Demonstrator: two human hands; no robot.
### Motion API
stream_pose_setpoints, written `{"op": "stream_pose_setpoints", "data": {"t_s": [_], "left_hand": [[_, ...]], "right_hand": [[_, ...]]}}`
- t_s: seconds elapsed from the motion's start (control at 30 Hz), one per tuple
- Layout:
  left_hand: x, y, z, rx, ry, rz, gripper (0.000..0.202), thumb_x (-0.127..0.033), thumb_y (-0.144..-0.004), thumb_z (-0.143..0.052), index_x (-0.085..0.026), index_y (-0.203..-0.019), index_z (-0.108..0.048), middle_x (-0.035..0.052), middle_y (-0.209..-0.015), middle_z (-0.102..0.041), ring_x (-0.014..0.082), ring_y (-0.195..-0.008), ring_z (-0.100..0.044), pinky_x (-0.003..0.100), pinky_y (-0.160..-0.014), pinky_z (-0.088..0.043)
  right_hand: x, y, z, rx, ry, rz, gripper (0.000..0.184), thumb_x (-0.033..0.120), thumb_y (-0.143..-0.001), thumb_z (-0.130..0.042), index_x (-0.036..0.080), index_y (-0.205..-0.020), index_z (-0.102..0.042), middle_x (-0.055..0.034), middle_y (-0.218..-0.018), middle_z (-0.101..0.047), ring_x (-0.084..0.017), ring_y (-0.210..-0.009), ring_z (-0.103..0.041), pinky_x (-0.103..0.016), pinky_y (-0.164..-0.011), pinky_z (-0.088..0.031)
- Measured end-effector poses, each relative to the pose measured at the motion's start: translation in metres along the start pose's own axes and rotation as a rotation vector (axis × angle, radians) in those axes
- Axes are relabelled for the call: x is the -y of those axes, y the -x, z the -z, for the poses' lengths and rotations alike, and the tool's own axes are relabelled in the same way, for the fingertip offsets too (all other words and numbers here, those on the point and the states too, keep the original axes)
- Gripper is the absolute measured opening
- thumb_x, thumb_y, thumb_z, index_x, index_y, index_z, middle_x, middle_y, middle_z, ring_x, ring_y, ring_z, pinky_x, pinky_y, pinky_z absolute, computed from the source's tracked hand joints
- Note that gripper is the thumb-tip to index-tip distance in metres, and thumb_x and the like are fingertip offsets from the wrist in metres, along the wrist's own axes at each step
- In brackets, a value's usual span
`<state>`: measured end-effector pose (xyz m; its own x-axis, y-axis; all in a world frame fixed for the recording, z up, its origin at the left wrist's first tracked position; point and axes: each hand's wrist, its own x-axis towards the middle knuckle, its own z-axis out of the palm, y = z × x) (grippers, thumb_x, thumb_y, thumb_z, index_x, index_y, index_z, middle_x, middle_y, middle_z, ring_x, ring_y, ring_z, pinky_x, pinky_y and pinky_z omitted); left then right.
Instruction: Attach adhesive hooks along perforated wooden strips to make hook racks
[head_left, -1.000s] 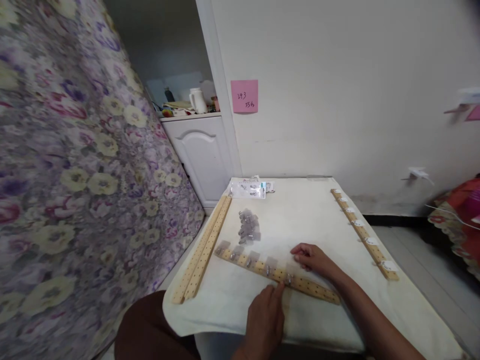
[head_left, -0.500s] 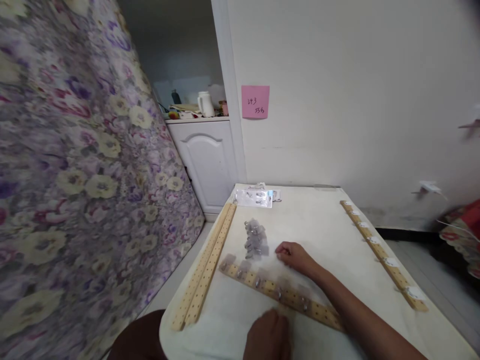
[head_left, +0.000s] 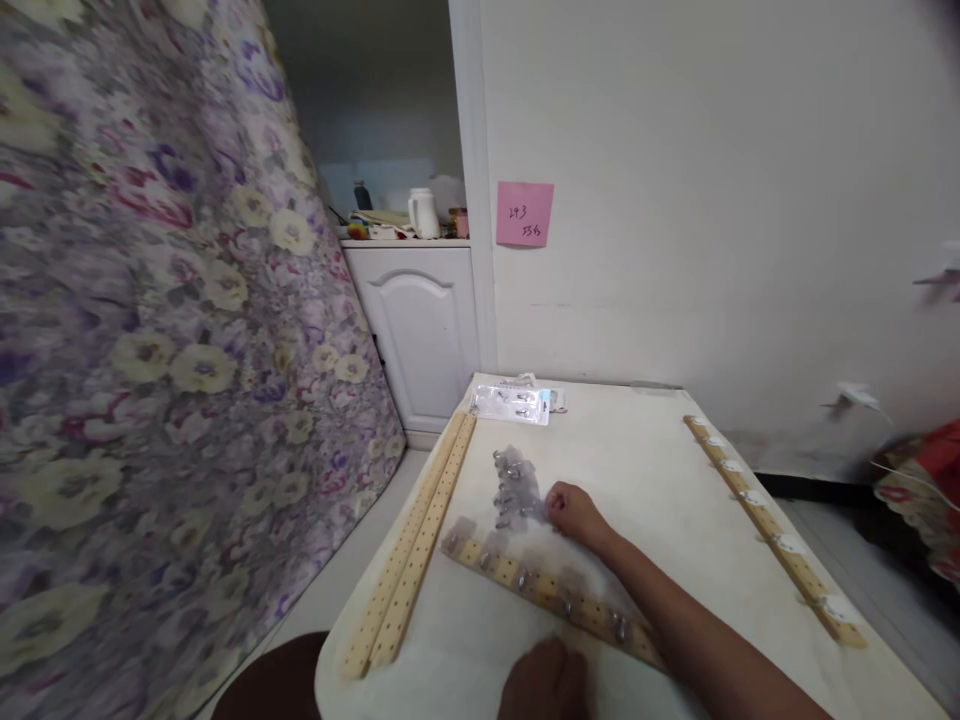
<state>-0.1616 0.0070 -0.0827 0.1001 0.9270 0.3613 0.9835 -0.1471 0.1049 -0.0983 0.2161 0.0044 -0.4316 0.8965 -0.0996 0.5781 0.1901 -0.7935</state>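
My right hand (head_left: 576,512), fingers curled into a pinch, touches the right edge of a pile of clear plastic tabs with metal clips (head_left: 514,490). What its fingertips hold, if anything, is too small to make out. At the bottom, my left hand (head_left: 544,682) is closed, blurred and partly out of frame; its fingertips are hidden. Between the hands lies a slanting wooden strip with holes (head_left: 551,590). Several clear tabs with clips (head_left: 525,576) sit along it, and my right forearm covers its right end.
Two bare perforated wooden strips (head_left: 420,540) lie side by side along the table's left edge. Another strip (head_left: 776,530) with white-looking clipped tabs runs along the right edge. Clear plastic packaging (head_left: 510,403) lies at the back, near the wall. A floral curtain (head_left: 172,330) hangs at left.
My right hand has moved slightly left, up to the pile of clipped tabs. The left hand stays low by the strip, a little lower in view. The whole view has shifted slightly.
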Motion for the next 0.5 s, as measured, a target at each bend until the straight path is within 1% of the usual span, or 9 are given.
{"op": "stream_pose_setpoints", "data": {"t_s": [0.07,0.13,0.23,0.33,0.4,0.5], "left_hand": [[0.001,-0.001,0.000,-0.001,0.000,-0.001,0.017,-0.017,-0.063,-0.056,-0.026,-0.077,-0.055,0.0006,-0.071,-0.058,0.0166,-0.065,-0.054,0.026,-0.055,-0.040],[-0.001,-0.001,0.006,-0.014,0.021,0.005,0.020,-0.015,-0.062,-0.054,-0.027,-0.078,-0.055,0.0003,-0.072,-0.058,0.0166,-0.066,-0.055,0.025,-0.057,-0.042],[-0.005,-0.003,0.022,-0.079,0.057,0.016,0.026,-0.012,-0.061,-0.051,-0.027,-0.083,-0.054,0.0008,-0.076,-0.059,0.0172,-0.070,-0.056,0.026,-0.061,-0.045],[-0.009,-0.007,0.042,-0.158,0.036,-0.007,0.023,-0.011,-0.065,-0.049,-0.026,-0.081,-0.053,0.0019,-0.079,-0.060,0.0170,-0.070,-0.057,0.026,-0.063,-0.047],[-0.010,-0.009,0.052,-0.159,0.019,-0.058,0.022,-0.012,-0.071,-0.047,-0.026,-0.087,-0.053,0.0028,-0.084,-0.062,0.0169,-0.074,-0.059,0.026,-0.065,-0.048],[-0.012,-0.012,0.062,-0.165,-0.013,-0.081,0.024,-0.012,-0.073,-0.045,-0.025,-0.090,-0.053,0.0034,-0.085,-0.063,0.0169,-0.074,-0.060,0.026,-0.065,-0.050]], "right_hand": [[-0.006,0.005,0.009,0.012,-0.063,-0.012,0.005,0.015,-0.069,-0.054,0.018,-0.072,-0.057,0.0041,-0.052,-0.055,-0.011,-0.048,-0.052,-0.021,-0.050,-0.037],[-0.014,0.012,0.022,0.000,-0.112,-0.016,0.005,0.016,-0.070,-0.052,0.017,-0.071,-0.057,0.0047,-0.051,-0.054,-0.010,-0.045,-0.049,-0.021,-0.047,-0.036],[-0.029,0.027,0.048,-0.044,-0.161,0.000,0.007,0.019,-0.070,-0.052,0.017,-0.069,-0.059,0.0042,-0.052,-0.054,-0.010,-0.046,-0.048,-0.020,-0.046,-0.035],[-0.045,0.044,0.071,-0.090,-0.193,0.025,0.008,0.021,-0.069,-0.053,0.017,-0.069,-0.060,0.0033,-0.054,-0.057,-0.010,-0.051,-0.050,-0.020,-0.049,-0.036],[-0.053,0.053,0.079,-0.101,-0.214,0.032,0.008,0.022,-0.069,-0.053,0.017,-0.070,-0.060,0.0034,-0.055,-0.058,-0.010,-0.050,-0.050,-0.020,-0.050,-0.037],[-0.061,0.061,0.079,-0.077,-0.244,0.026,0.008,0.024,-0.069,-0.053,0.018,-0.070,-0.058,0.0038,-0.053,-0.058,-0.010,-0.046,-0.050,-0.020,-0.048,-0.037]]}}
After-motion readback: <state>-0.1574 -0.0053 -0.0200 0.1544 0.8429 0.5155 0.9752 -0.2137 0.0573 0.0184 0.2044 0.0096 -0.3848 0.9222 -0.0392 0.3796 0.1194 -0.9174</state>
